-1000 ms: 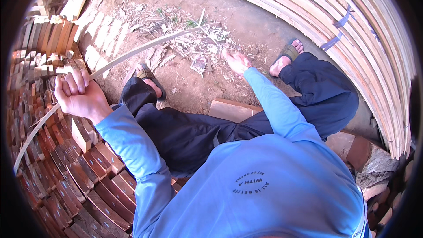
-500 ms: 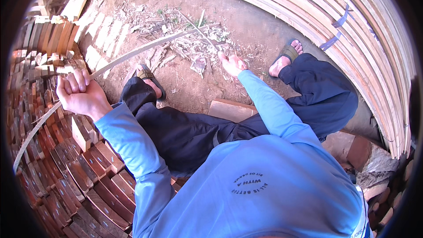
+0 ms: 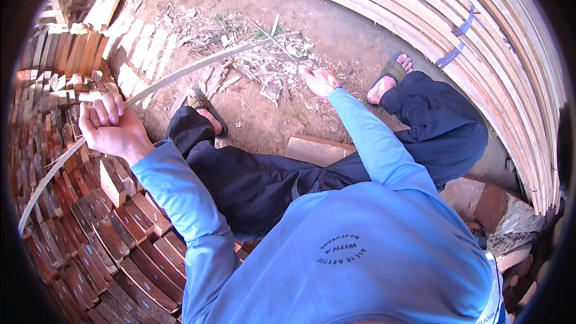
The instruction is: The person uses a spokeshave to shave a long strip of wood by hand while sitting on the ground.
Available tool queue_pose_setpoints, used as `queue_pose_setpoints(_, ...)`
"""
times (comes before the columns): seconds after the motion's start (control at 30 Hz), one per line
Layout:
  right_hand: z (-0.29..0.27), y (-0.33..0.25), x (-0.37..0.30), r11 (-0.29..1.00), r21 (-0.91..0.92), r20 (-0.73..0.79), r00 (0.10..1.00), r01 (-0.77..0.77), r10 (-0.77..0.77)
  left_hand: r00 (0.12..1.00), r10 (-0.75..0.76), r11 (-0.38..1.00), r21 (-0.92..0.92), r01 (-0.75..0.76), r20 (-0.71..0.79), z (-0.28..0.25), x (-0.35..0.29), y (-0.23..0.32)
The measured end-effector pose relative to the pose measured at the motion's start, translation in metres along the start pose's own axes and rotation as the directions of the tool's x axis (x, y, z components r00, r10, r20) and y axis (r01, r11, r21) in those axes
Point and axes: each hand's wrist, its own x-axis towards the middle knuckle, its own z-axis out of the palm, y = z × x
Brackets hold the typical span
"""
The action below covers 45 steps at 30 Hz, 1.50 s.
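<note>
My left hand (image 3: pixel 113 125) is closed round a long, thin, pale wooden strip (image 3: pixel 198 65). The strip slants from the lower left, past the stacked wood, to a far tip over the shavings at upper middle. My right hand (image 3: pixel 320 81) is stretched forward with its fingers drawn together. A thin stick (image 3: pixel 270 37) runs from near these fingertips up and left, crossing the strip close to its far tip. The fingertips are small and bright, so their hold on the stick shows poorly.
Stacked reddish-brown wood pieces (image 3: pixel 114 234) fill the left side. Long pale planks (image 3: pixel 384 0), bound with a purple tie (image 3: pixel 459 39), curve along the upper right. Wood shavings (image 3: pixel 264 72) litter the dirt floor between my sandalled feet. A flat wooden block (image 3: pixel 315 150) lies before my lap.
My right hand has shifted slightly to the right, and the thin stick's near end sits a little higher. My left hand and the strip have hardly moved.
</note>
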Motion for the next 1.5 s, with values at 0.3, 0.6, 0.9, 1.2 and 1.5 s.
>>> queue_pose_setpoints(0.3, -0.003, 0.010, 0.010, 0.979, 0.101, -0.004, 0.984, -0.178, 0.179, 1.000, 0.005, 1.000, 0.030, -0.005, -0.029, 0.001, 0.001, -0.004)
queue_pose_setpoints(0.6, 0.036, 0.045, 0.030, 0.999, 0.012, -0.216, 0.976, 0.041, -0.037, 1.000, -0.029, 0.999, -0.019, 0.029, 0.009, 0.000, 0.005, -0.003)
queue_pose_setpoints(0.9, -0.003, -0.037, -0.035, 0.971, 0.030, 0.143, 0.961, 0.236, -0.238, 1.000, 0.006, 1.000, 0.010, -0.006, -0.011, -0.010, 0.000, 0.012)
queue_pose_setpoints(1.2, -0.011, -0.013, -0.008, 0.995, 0.001, 0.057, 0.994, 0.097, -0.097, 0.999, -0.017, 0.999, -0.048, 0.019, 0.040, 0.000, -0.002, -0.004)
queue_pose_setpoints(1.5, 0.008, 0.006, 0.011, 0.997, 0.075, -0.015, 0.999, -0.035, 0.037, 1.000, 0.000, 1.000, -0.003, 0.000, -0.015, -0.002, 0.001, -0.003)
